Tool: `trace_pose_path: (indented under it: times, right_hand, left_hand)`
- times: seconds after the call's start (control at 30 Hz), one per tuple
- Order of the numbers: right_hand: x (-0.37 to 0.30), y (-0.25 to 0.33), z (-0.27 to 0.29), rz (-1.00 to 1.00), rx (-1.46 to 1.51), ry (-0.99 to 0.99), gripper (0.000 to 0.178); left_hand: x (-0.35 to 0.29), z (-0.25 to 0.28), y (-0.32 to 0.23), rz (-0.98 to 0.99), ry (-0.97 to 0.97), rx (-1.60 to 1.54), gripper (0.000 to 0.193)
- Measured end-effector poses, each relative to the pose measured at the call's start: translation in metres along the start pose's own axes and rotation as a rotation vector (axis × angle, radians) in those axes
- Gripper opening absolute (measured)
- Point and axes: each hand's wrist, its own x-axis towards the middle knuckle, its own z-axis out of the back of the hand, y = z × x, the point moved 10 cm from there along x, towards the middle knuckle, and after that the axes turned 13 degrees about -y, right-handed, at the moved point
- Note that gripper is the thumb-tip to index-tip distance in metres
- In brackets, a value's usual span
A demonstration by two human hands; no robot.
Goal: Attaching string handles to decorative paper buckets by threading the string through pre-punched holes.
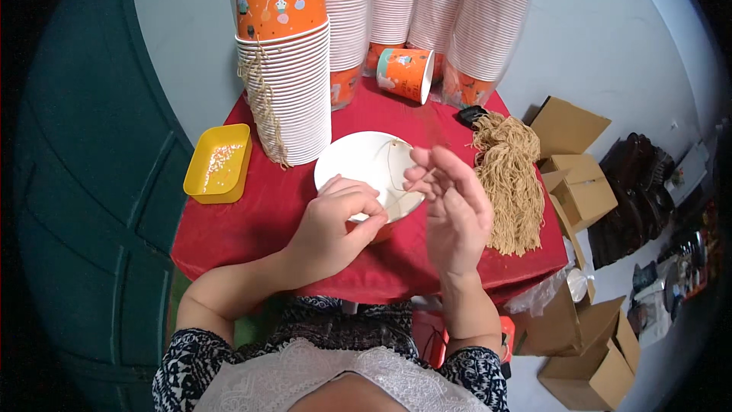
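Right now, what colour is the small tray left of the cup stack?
Yellow; the tray holds pale bits, seen best in the head view.

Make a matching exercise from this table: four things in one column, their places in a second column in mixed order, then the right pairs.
Things:
1. yellow tray
2. bundle of tan strings
3. white paper cup
4. orange cup lying on its side

Places:
A. under the two hands, mid-table
B. at the table's left edge
C. at the back, among the tall cup stacks
D. on the right part of the red cloth

Pairs: 1-B, 2-D, 3-A, 4-C
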Motion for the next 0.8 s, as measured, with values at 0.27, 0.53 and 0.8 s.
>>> trace_pose_path:
  times: [0.27,0.53,0.8]
  right_hand:
    - [-0.032,0.052,-0.018,0.566,-0.981,0.025,0.025]
    - [-0.041,-0.001,-0.022,-0.025,-0.635,0.313,0.036]
    - [-0.023,0.014,-0.024,0.269,-0.808,0.25,0.01]
  left_hand:
    - [-0.002,0.0,-0.039,-0.279,0.195,0.344,0.005]
    - [0.003,-0.001,-0.056,-0.414,0.261,0.375,0.004]
    - [0.012,0.015,-0.045,-0.365,0.162,0.35,0.007]
